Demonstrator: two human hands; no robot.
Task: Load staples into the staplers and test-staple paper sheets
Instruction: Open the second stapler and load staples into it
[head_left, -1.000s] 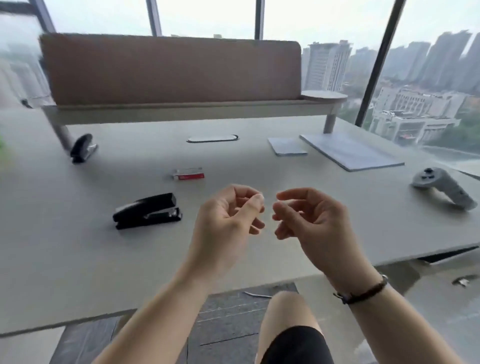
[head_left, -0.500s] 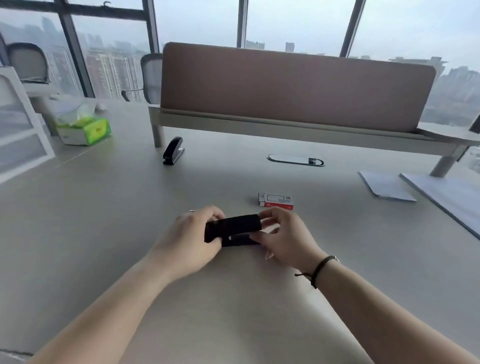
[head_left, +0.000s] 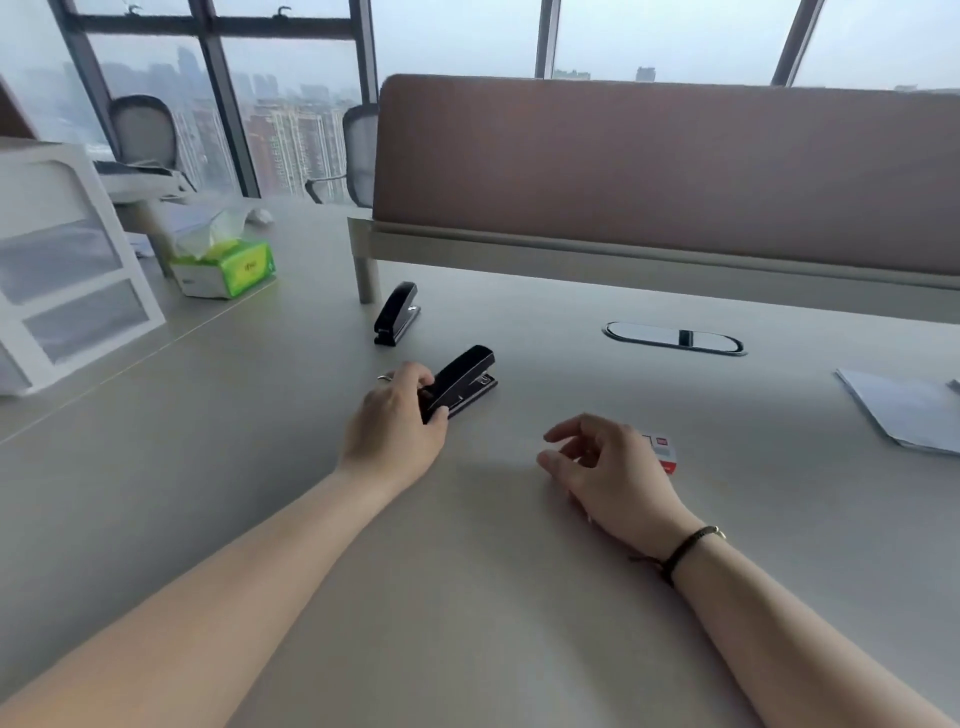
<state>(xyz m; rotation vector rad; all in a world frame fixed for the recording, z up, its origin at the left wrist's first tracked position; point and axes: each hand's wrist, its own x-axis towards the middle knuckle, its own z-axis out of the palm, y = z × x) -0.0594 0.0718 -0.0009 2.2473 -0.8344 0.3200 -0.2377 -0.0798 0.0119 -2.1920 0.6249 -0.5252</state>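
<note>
A black stapler (head_left: 464, 379) lies on the grey desk (head_left: 467, 571), its front end pointing up and to the right. My left hand (head_left: 397, 426) grips its rear end. A second black stapler (head_left: 397, 313) lies farther back, near the leg of the divider. My right hand (head_left: 608, 467) rests on the desk with its fingers loosely curled and apart, holding nothing. Just behind it sits a small red and white staple box (head_left: 662, 451), partly hidden by the fingers. White paper sheets (head_left: 904, 408) lie at the right edge.
A brown divider panel (head_left: 665, 171) on a raised shelf runs across the back. A cable grommet (head_left: 674, 338) is set in the desk. A green tissue box (head_left: 228, 265) and white drawer unit (head_left: 62, 260) stand at the left. Office chairs stand by the windows.
Both hands held the stapler half a second ago. Now my right hand has let go and moved right next to the staple box, while my left hand has slid the stapler away.
</note>
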